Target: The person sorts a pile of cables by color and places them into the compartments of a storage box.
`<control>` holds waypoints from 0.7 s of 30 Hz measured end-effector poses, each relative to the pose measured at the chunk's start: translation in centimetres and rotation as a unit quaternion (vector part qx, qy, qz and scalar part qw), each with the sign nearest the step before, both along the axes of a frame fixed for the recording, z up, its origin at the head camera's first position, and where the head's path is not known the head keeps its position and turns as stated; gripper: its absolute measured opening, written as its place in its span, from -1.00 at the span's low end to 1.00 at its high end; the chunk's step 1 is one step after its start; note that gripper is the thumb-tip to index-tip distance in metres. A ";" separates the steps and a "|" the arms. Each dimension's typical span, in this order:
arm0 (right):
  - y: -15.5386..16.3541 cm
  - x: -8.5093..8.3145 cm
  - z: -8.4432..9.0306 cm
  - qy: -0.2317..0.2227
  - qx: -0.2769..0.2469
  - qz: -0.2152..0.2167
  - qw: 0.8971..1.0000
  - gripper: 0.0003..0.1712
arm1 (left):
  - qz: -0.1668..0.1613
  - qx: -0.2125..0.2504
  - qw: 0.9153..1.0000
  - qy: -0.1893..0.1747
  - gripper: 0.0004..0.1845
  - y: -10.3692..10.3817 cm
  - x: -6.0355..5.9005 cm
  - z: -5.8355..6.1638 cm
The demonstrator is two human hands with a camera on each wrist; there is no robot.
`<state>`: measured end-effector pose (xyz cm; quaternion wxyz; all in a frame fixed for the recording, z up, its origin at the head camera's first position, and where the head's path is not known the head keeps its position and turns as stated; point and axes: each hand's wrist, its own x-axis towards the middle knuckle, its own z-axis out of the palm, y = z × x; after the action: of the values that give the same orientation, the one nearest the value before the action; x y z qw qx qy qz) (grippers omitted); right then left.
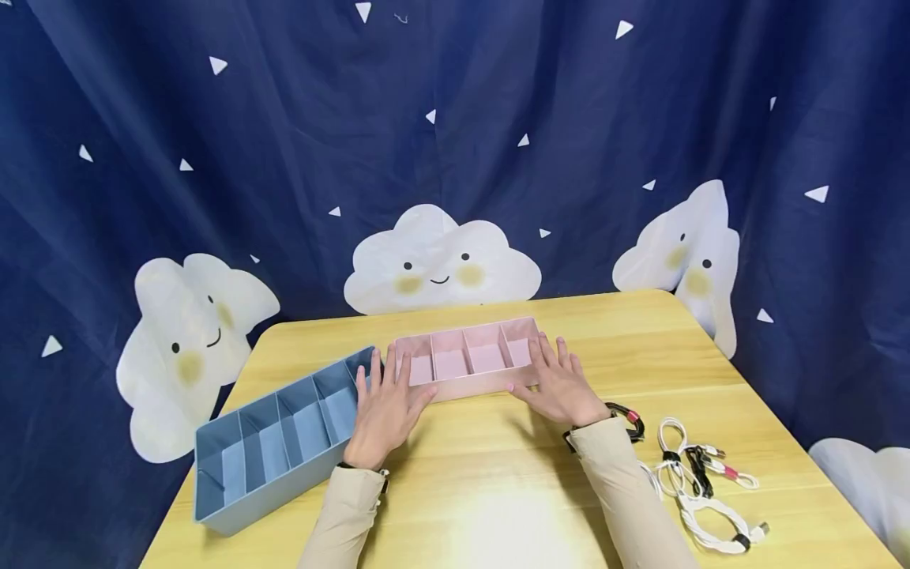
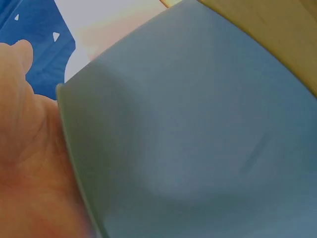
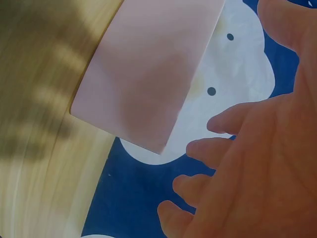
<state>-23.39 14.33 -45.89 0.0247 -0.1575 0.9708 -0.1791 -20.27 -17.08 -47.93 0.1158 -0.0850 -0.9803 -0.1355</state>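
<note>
A pink box (image 1: 469, 386) divided into compartments lies at the middle back of the table. To its left stands a larger blue divided box (image 1: 270, 496), set at a slant. My left hand (image 1: 387, 415), fingers spread and straight, is at the blue box's right end and the pink box's left end. In the left wrist view, the blue box's wall (image 2: 188, 124) fills most of the picture beside the palm (image 2: 34, 153). My right hand (image 1: 558, 389) is spread at the pink box's right end; whether it touches is unclear. Neither hand grips anything.
Several bundled cables lie at the table's right: a white coil (image 1: 700, 536) with a black strap, a small black cable (image 1: 698, 474), and a black cable (image 1: 640, 433) with a red tie, partly behind the right wrist. A dark blue curtain (image 1: 455, 158) hangs behind the table.
</note>
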 end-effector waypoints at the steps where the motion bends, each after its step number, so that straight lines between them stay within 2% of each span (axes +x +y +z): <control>1: -0.1 0.0 0.0 -0.004 0.000 0.003 1.000 0.16 | 0.000 0.007 1.000 -0.003 -0.09 -0.2 0.2 0.0; 6: -0.1 -0.3 -0.1 -0.010 -0.003 0.003 1.000 0.13 | 0.004 0.036 0.999 -0.014 -0.10 -2.3 1.7 0.2; 12: -0.5 -0.9 -0.2 0.000 -0.014 0.001 1.000 0.13 | 0.026 0.023 0.999 -0.020 -0.07 -6.4 3.7 1.2; 21: -0.8 -1.7 -0.3 0.011 -0.010 0.021 1.000 0.06 | 0.082 0.003 0.997 -0.007 -0.09 -12.4 8.1 1.5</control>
<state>-25.04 13.56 -46.17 0.0160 -0.1799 0.9657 -0.1864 -12.13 -29.47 -46.42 0.1200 -0.0031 -0.9843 -0.1292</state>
